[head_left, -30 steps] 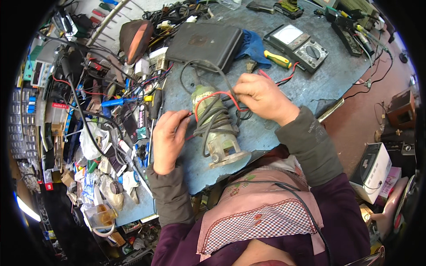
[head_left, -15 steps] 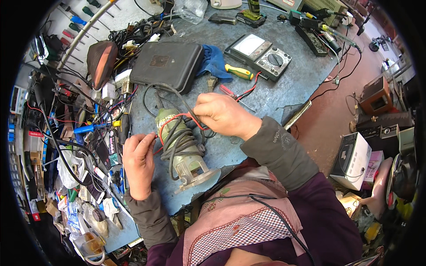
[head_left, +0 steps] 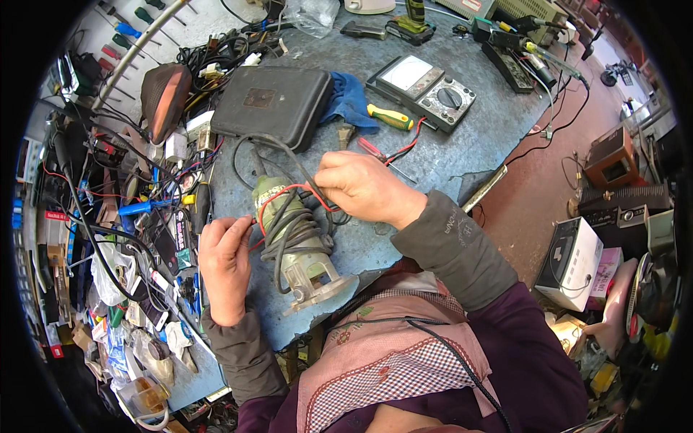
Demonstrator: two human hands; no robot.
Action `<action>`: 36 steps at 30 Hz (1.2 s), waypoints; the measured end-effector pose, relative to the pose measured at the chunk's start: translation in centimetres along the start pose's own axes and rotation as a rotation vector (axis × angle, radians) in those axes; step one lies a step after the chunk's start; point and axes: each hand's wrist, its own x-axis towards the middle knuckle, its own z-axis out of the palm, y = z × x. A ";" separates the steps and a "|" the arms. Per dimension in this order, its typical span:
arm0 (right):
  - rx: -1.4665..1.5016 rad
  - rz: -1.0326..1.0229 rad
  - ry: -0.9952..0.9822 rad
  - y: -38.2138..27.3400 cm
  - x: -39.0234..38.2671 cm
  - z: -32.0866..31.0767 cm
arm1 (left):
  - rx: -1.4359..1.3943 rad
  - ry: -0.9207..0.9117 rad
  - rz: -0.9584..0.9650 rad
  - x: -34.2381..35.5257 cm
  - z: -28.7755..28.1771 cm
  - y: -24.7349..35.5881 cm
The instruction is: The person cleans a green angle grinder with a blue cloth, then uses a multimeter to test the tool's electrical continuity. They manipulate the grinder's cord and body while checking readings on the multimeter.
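Observation:
A green power tool (head_left: 271,193) with a metal base (head_left: 310,287) lies on the worn blue bench top (head_left: 401,166), black cord wound several times around its body. A red wire (head_left: 289,189) loops over it. My left hand (head_left: 227,256) pinches red wire at the tool's left, fingertips together. My right hand (head_left: 364,184) is closed at the tool's upper right, gripping wire where the red lead and black cord cross; which exactly is hidden. An analog multimeter (head_left: 444,97), a yellow-green screwdriver handle (head_left: 390,115) and a red probe (head_left: 369,148) lie beyond my right hand.
A black case (head_left: 267,108), blue cloth (head_left: 345,94) and cordless drill (head_left: 410,25) sit toward the back. Tangled cables, tools and bags (head_left: 115,274) crowd the left. Beyond the bench's right edge, a white appliance (head_left: 567,263) and wooden box (head_left: 606,159) stand on the floor.
Since a second ago the view has shifted, so bench and hands appear further left. Both hands hold much the same pose beside the tool, with almost no movement in the last half second.

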 end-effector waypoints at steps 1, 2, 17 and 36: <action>-0.006 0.001 0.002 -0.1 0.0 0.0 | 0.000 0.000 0.001 0.0 0.0 0.0; -0.012 0.002 0.004 -0.2 0.1 -0.1 | 0.001 0.001 0.002 0.0 0.0 0.0; -0.026 -0.046 0.001 0.2 0.3 0.2 | 0.046 0.013 0.026 -0.1 0.0 -0.2; 0.053 -0.006 -0.003 0.6 0.2 0.8 | 0.059 -0.008 0.038 -0.2 0.2 0.0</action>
